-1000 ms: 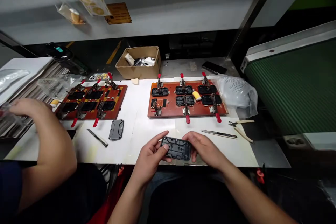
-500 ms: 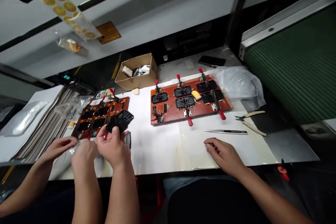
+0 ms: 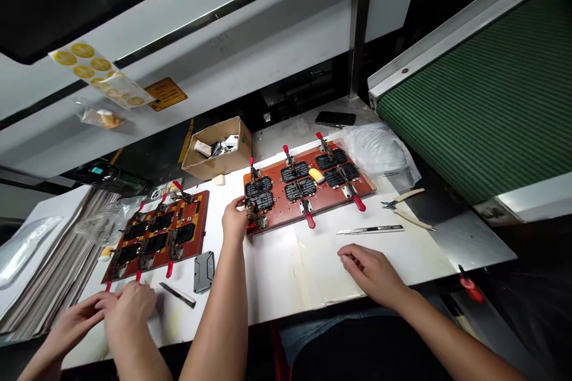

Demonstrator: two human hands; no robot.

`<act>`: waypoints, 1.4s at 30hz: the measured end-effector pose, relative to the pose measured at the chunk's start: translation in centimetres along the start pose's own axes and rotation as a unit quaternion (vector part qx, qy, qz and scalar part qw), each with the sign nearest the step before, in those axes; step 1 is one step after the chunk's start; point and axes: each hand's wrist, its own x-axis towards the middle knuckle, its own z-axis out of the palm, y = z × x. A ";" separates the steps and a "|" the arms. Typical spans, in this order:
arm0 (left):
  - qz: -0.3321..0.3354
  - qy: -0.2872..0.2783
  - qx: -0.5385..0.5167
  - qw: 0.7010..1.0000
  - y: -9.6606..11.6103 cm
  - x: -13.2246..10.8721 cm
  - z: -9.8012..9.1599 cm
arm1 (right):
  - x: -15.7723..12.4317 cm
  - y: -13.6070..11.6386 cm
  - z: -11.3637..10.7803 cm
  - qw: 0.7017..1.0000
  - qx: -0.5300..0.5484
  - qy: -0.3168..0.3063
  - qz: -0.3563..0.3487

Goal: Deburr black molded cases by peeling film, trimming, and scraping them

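My left hand [image 3: 235, 220] is at the near left corner of the red-brown fixture board [image 3: 286, 217]. Its fingers close round the left end of a black plastic part [image 3: 259, 200] lying in the board, beside a red-handled toggle clamp [image 3: 255, 219]; the fingertips are partly hidden. Other black ribbed parts [image 3: 300, 189] sit under clamps there, with a yellow-and-white foam piece [image 3: 316, 175] among them. My right hand [image 3: 369, 271] rests on the white table covering, fingers curled together with nothing in them. Just beyond it lies a slim craft knife [image 3: 370, 230].
A co-worker's hands [image 3: 127, 303] are together at the left, by a second clamp fixture [image 3: 201, 220]. A grey cover [image 3: 204, 272] and another knife [image 3: 177, 295] lie between us. Cutters [image 3: 409, 208], a plastic bag [image 3: 379, 152], a phone [image 3: 336, 119] and a cardboard box [image 3: 218, 164] surround my board.
My left hand has carried the black part rightward and laid it in the fixture's near left place. My right hand stays on the table. The view has shifted.
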 end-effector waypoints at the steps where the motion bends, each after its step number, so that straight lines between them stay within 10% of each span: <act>1: 0.000 -0.003 0.007 1.000 -0.2 -0.1 -0.2 | 0.0 0.0 0.0 1.000 0.001 0.000 -0.001; 16: -0.069 -0.015 -0.088 0.994 1.8 -3.5 -2.5 | -0.2 -0.1 -0.2 1.000 0.011 -0.007 0.019; 23: -0.141 -0.201 -0.216 0.945 -0.2 -12.5 -1.6 | -0.3 0.0 -0.1 0.999 0.001 -0.017 0.031; 31: -0.161 -0.247 -0.227 0.928 -2.3 -12.6 -0.4 | 4.1 -3.5 -1.0 0.991 -0.106 -0.072 0.039; 36: -0.133 -0.246 -0.238 0.930 -2.7 -12.7 -0.2 | 12.1 -8.8 0.1 0.869 -0.467 -0.163 -0.025; 42: -0.120 -0.224 -0.256 0.933 -3.6 -12.8 0.7 | 15.3 -11.7 1.0 0.790 -0.551 -0.264 -0.047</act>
